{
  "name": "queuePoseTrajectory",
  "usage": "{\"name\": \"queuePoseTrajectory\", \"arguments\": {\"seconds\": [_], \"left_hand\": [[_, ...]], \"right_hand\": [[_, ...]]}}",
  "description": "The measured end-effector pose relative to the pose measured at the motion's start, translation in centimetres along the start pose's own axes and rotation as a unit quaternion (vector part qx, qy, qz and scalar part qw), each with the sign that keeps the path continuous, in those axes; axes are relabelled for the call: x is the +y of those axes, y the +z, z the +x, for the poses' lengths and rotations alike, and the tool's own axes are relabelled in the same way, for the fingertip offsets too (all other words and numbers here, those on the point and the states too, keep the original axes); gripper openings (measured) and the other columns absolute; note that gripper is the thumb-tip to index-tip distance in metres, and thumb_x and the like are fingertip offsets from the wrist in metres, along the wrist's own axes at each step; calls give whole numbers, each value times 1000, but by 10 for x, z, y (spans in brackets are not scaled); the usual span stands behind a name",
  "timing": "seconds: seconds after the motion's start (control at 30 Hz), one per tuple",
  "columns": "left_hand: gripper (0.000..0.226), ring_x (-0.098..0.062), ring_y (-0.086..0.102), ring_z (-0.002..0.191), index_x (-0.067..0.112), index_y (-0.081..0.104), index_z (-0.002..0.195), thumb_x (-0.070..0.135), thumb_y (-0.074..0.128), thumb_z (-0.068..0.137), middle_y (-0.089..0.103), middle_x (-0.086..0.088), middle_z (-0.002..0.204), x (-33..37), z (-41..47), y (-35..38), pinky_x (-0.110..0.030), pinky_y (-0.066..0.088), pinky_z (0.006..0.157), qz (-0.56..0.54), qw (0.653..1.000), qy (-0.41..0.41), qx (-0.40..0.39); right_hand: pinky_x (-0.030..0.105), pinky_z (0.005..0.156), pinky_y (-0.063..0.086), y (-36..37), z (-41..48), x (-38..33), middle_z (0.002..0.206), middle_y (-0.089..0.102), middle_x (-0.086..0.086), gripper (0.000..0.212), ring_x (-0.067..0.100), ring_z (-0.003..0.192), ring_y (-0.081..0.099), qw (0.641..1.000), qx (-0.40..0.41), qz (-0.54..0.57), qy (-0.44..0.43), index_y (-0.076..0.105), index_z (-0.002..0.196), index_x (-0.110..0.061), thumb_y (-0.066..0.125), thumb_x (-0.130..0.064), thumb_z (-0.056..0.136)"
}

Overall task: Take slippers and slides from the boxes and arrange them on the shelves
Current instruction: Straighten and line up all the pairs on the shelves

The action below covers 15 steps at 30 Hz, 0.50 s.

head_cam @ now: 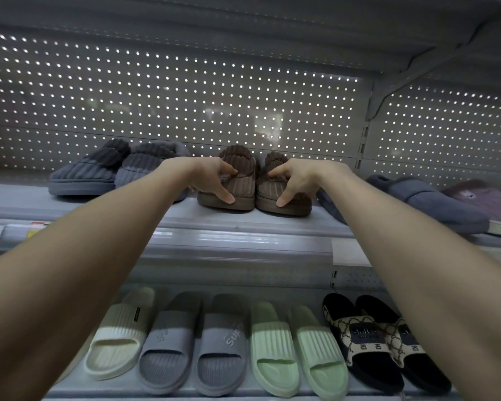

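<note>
Closest to me are the two bare arms, the left arm (70,270) and the right arm (431,270), both reaching up and away from me. At the end of them I see the brown pair, so I will tell every place from that pair.

The brown pair is two fuzzy slippers standing side by side on the upper shelf (243,221), toes toward me. The left hand (209,180) grips the left brown slipper (240,186), with the thumb at the toe and the fingers curled on top. The right hand (298,182) grips the right brown slipper (268,195) the same way. The two slippers touch each other.

Just left of the brown pair stand two dark grey slippers (90,172), also side by side. Right of the brown pair lies one blue-grey slipper (425,201), tilted, and past it one purple slipper (483,198) at the edge of my view. A bit of one more blue-grey shoe peeks out by the right hand, but I cannot tell much about it.

Behind the brown pair is a grey wall with holes (185,96), and light shines through the holes.

Below the brown pair, on the lower shelf (70,386), I count seven slides in a row: one cream slide (119,334), two grey slides (168,342), two green slides (272,348) and two black patterned slides (359,337). The right arm hides part of the last one.
</note>
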<state>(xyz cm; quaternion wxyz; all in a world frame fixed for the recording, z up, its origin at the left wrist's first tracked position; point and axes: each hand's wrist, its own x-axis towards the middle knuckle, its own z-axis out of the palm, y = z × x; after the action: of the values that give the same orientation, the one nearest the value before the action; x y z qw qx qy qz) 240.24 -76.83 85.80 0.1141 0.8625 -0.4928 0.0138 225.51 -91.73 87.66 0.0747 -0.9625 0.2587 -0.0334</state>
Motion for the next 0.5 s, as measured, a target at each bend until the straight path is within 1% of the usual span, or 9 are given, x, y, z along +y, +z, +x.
{"name": "queuePoseTrajectory", "arguments": {"seconds": [0.1,0.2,0.5], "left_hand": [[84,-24,37,132,32,31,143,45,74,73,35,1,147,0,-2,1,-39,37,106,10,1000,2,16],[82,-24,39,130,33,35,141,48,74,70,41,0,142,0,-4,2,-37,37,105,24,999,2,39],[80,-26,39,129,32,36,141,48,73,72,46,-3,139,0,-6,3,-40,36,106,23,999,-3,40]], "right_hand": [[50,97,47,0,-1,0,152,30,3,87,33,133,39,1000,-1,4,2,32,145,-35,80,-24,73],[50,98,46,0,-1,0,153,29,3,87,33,134,37,1000,0,-1,2,32,145,-35,80,-25,74],[46,103,42,-2,-3,-1,152,32,1,86,30,134,38,1000,-4,-12,-2,32,145,-34,79,-26,74]]}}
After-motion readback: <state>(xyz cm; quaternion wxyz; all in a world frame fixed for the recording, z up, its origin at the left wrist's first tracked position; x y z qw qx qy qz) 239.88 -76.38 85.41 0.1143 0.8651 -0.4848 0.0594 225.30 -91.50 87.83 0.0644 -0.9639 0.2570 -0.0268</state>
